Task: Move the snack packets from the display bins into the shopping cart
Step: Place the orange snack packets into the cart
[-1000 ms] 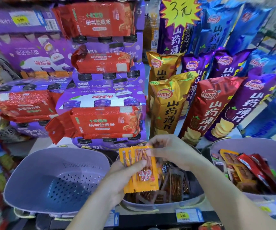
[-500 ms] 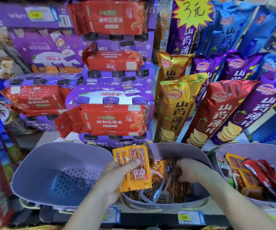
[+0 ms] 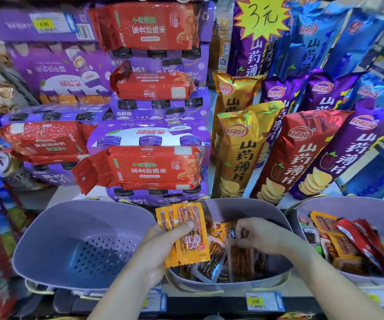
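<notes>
1. Since 0.5 s ago: right hand (image 3: 262,236) has risen slightly in the middle bin (image 3: 255,207); its grip now pinches a clear-fronted packet (image 3: 241,259).
2. Left hand (image 3: 161,248) unchanged: grip clamps fanned orange snack packets (image 3: 186,234), glossy and red-printed, over the bin's left rim.

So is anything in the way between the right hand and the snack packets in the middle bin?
No, nothing visible. The right hand is inside the middle bin, fingers touching the packets. The left hand holds orange packets off to the side, not between.
</notes>
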Tool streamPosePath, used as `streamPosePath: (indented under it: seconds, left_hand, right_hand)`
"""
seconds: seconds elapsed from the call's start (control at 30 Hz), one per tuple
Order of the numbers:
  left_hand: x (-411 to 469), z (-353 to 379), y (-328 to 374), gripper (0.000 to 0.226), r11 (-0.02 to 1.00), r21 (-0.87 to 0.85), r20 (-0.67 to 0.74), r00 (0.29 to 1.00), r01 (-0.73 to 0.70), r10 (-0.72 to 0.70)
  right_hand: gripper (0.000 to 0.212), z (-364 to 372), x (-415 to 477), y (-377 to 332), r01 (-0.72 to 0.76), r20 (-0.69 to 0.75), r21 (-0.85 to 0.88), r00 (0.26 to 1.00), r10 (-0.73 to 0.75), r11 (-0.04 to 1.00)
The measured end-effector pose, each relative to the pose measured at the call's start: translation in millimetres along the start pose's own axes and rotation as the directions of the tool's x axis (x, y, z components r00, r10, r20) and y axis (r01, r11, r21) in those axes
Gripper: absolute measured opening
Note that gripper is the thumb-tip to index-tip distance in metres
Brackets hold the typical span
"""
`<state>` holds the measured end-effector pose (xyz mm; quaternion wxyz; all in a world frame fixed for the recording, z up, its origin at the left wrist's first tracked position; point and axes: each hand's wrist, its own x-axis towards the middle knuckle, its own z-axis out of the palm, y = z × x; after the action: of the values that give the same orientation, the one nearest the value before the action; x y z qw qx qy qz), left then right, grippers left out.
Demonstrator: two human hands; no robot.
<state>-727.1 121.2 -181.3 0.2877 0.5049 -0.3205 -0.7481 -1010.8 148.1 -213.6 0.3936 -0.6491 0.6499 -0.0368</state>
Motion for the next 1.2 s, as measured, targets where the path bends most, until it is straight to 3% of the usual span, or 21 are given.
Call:
streamPosePath:
  seconds: [0.13, 0.33, 0.5, 0.63, 0.8, 0.87, 0.93, 0.97, 1.1, 1.2]
  left_hand:
    - [-1, 2, 2, 0.051, 1.0, 0.01, 0.008, 1.0, 0.003, -0.003]
    - [-4, 6, 3, 0.056, 0.999, 0.05, 0.033, 0.999, 0.007, -0.009]
    - [-9, 12, 5, 0.041, 0.997, 0.072, 0.086, 0.996, 0.015, -0.021]
    - [-11, 12, 5, 0.042, 0.994, 0.11, 0.099, 0.995, -0.009, -0.001]
    - [-9, 3, 3, 0.025, 0.999, 0.028, 0.055, 0.998, -0.028, 0.026]
    - [-9, 0, 4, 0.023, 0.999, -0.01, 0.035, 0.999, -0.038, 0.038]
    - [-8, -4, 5, 0.023, 0.998, -0.031, 0.01, 0.999, -0.051, 0.051]
    - [-7, -6, 5, 0.023, 0.997, -0.044, -0.003, 0.998, -0.057, 0.057]
    - [-7, -9, 4, 0.043, 0.995, -0.071, -0.039, 0.997, -0.076, 0.073]
    - [-9, -10, 5, 0.046, 0.994, -0.075, -0.037, 0.996, -0.079, 0.076]
  right_hand:
    - [0.006, -31, -19, -21, 0.151, -0.136, 0.236, 0.983, -0.122, 0.96]
    - [0.008, -62, -31, -53, 0.148, -0.019, 0.7, 0.982, -0.189, 0.699]
    - [0.007, -32, -5, -77, 0.146, -0.117, 0.685, 0.989, -0.091, 0.714]
    - [0.007, -17, 7, -84, 0.181, -0.181, 0.703, 0.981, -0.072, 0.688]
    - [0.011, -18, 17, -63, 0.146, -0.171, 0.763, 0.985, -0.021, 0.629]
    - [0.018, -16, 22, -43, 0.092, -0.185, 0.629, 0.982, 0.034, 0.772]
    - [0.013, -5, 30, -26, -0.037, -0.138, 0.332, 0.987, 0.087, 0.943]
    - [0.013, 3, 34, -21, -0.086, -0.086, 0.201, 0.991, 0.105, 0.976]
    - [0.044, 36, 47, -19, -0.057, 0.08, -0.087, 0.995, 0.064, 0.995]
    - [0.052, 50, 52, -23, -0.012, 0.12, -0.231, 0.992, 0.041, 0.973]
